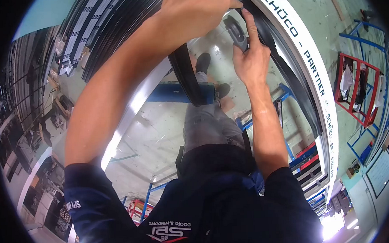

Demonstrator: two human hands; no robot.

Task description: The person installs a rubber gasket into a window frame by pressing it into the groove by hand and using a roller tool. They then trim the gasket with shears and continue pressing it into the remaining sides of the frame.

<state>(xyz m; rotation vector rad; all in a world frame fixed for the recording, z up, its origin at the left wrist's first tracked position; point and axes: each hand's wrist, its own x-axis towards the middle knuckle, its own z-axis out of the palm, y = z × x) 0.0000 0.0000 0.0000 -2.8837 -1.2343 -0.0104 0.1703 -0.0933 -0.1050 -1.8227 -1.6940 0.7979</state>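
Dark shirt [215,198] nearest, logo on chest. Right hand [253,60] closed around grey tool [239,39], index finger extended toward inner edge of white lettered frame [316,70], which curves along right side. Left hand [200,10] reaches across, index fingertip near right one; cannot tell whether it grips anything. Black strip [299,86] runs along frame's inner side. Blue beam [167,93] lies lower, between forearms.

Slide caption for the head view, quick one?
Left hand and right hand close together beside a lettered frame, the right holding a grey tool.
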